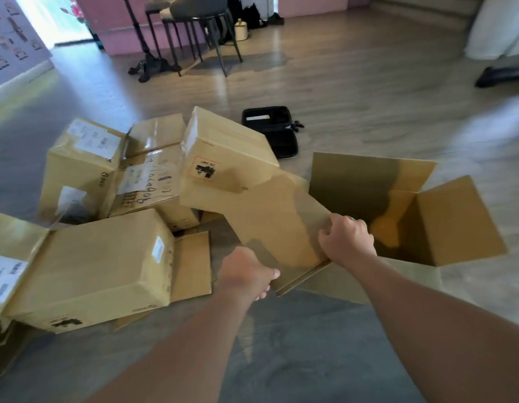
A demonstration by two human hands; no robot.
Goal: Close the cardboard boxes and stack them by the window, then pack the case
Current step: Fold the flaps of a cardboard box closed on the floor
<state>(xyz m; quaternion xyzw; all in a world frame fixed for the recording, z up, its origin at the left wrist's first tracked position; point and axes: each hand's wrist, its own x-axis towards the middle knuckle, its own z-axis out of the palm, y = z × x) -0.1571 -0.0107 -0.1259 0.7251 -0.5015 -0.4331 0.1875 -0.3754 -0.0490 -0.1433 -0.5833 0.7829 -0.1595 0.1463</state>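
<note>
An open cardboard box [444,216] lies on the floor in front of me, its inside empty and its flaps spread. My left hand [246,273] grips the near edge of its large left flap [275,222]. My right hand [347,241] grips the same flap where it meets the box opening. Several other cardboard boxes [107,266] lie in a loose heap to the left, some tipped over. A black zip case [271,129] lies open on the floor behind the boxes.
Black stools and a table base [194,39] stand at the back by a pink wall. A bright doorway or window [51,18] is at the far left. A dark shoe [499,75] shows at the right edge. Wooden floor stretches around the boxes.
</note>
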